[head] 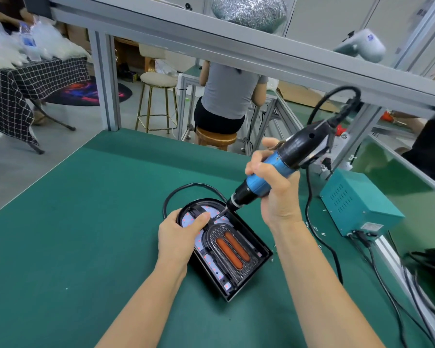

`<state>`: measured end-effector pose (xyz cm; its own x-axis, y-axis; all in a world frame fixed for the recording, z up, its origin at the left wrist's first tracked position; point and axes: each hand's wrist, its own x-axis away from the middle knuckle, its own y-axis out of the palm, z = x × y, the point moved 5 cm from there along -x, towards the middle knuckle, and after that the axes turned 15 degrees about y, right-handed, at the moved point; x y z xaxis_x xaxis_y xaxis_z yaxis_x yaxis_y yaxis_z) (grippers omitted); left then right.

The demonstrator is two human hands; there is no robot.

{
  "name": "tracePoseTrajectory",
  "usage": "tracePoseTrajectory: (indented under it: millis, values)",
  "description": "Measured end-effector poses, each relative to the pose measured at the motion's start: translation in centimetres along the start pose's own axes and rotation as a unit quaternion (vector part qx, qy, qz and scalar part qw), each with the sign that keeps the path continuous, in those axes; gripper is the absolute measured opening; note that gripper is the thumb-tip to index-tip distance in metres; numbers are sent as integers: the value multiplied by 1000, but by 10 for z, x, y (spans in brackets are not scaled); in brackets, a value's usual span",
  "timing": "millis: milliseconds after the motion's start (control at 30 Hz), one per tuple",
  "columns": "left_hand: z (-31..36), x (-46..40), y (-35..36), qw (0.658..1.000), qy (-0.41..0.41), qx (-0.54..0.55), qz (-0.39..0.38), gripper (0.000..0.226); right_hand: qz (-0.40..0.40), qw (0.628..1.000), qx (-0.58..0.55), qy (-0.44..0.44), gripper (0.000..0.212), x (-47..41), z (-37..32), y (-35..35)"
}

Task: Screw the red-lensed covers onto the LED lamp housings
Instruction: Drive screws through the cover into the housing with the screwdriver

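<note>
A black arch-shaped LED lamp housing (255, 243) lies on the green mat (86, 234), its round end pointing away from me. Inside it sits a cover with two red-orange oblong lenses (232, 249) over a white LED board. My left hand (180, 237) grips the housing's far left rim, thumb lying across the top of the cover. My right hand (274, 187) holds a blue and black electric screwdriver (281, 169) tilted down to the left, its bit tip touching the cover near the rounded end.
The lamp's black cable (186, 188) loops behind the housing. A teal power supply box (357, 204) stands at the right with cables trailing toward me. Small loose screws (317, 228) lie near it. Another person sits on a stool (215, 139) beyond the bench.
</note>
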<state>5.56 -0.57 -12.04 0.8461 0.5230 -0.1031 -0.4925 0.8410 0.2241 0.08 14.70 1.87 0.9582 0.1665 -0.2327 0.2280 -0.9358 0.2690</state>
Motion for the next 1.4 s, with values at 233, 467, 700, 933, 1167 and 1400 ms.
tracePoseTrajectory:
  millis: [233, 467, 700, 933, 1167, 1400]
  values:
    - [1, 4, -1, 1000, 5, -6, -9, 25, 19, 1000, -19, 5, 35, -1, 0, 2]
    - [2, 3, -2, 1000, 3, -12, -19, 25, 59, 997, -47, -14, 32, 0, 4, 10]
    - [-1, 2, -2, 1000, 4, -9, -10, 23, 46, 998, -27, -15, 35, -1, 4, 8]
    - [0, 3, -2, 1000, 2, 0, -13, 25, 54, 998, -41, -10, 31, -3, 5, 5]
    - [-1, 3, -2, 1000, 1, -1, -12, 25, 28, 999, -36, -12, 29, -3, 6, 6]
    - [0, 3, -1, 1000, 1, -5, -16, 26, 32, 999, -37, -16, 32, -2, 6, 4]
